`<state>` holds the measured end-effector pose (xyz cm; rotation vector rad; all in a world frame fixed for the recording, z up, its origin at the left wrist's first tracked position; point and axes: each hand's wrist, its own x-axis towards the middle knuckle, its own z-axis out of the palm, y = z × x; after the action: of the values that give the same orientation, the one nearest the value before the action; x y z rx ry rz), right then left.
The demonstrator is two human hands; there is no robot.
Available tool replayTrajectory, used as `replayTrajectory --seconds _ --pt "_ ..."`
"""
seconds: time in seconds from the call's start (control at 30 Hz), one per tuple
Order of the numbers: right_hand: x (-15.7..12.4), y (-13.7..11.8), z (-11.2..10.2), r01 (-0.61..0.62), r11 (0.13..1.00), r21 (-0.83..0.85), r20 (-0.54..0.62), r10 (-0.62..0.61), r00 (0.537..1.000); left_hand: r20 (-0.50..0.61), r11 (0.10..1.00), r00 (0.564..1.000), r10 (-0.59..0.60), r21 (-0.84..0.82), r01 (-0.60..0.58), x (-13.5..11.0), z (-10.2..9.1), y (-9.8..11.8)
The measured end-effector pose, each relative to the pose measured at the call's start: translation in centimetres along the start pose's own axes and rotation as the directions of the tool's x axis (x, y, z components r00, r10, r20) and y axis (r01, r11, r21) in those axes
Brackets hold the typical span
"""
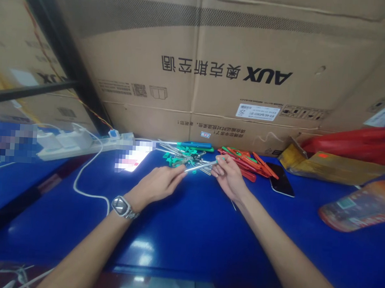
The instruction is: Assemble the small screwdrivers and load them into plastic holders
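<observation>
A slim silver metal rod (201, 166) is held between my two hands, tilted a little up to the right. My left hand (159, 184), with a watch on its wrist, pinches the rod's left end. The fingers of my right hand (229, 174) are closed around its other end, where a bit of green shows. Just behind the rod lies a pile of silver rods with green collars (175, 158). A blue-handled screwdriver (195, 145) rests at the back of that pile. Right of it, partly behind my right hand, are several red handles (250, 165).
A dark phone (282, 180) lies right of the handles, near an open cardboard box (328, 165) and an orange-labelled bottle (361, 206). A lit phone (139, 156), a power strip (78, 148) and a white cable (75, 184) are at left. A large carton (196, 87) stands behind.
</observation>
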<state>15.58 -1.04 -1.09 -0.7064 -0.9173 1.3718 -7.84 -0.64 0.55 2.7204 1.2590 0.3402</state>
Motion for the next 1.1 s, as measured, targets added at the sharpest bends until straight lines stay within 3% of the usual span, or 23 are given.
replayTrajectory --seconds 0.1,0.27,0.4,0.6,0.83,1.1 --pt "0.0 0.1 0.0 -0.017 1.0 0.024 0.0 0.017 1.0 0.001 1.0 1.0 0.006 0.006 -0.006 0.0 0.1 0.0" --pt "-0.1 -0.9 -0.8 -0.101 0.993 0.053 0.11 0.095 0.989 0.003 0.999 0.999 0.033 0.016 -0.033 -0.1 0.3 0.0" --pt "0.0 -1.1 -1.1 -0.091 0.996 -0.009 0.144 0.092 0.985 0.004 0.999 0.999 0.049 0.018 -0.049 -0.1 0.3 -0.1" --pt "0.2 -0.1 -0.8 -0.03 0.989 -0.144 0.09 0.043 0.995 -0.002 0.999 1.0 0.026 0.047 -0.026 0.0 0.4 -0.3" --pt "0.3 -0.3 0.0 0.022 0.999 -0.04 0.027 -0.02 0.999 0.001 0.997 1.0 0.001 0.078 -0.001 0.2 0.3 -0.2" --pt "0.2 -0.5 -0.1 0.029 0.995 -0.1 0.033 -0.026 0.999 -0.019 0.996 1.0 -0.021 0.088 0.022 0.3 0.2 0.1"
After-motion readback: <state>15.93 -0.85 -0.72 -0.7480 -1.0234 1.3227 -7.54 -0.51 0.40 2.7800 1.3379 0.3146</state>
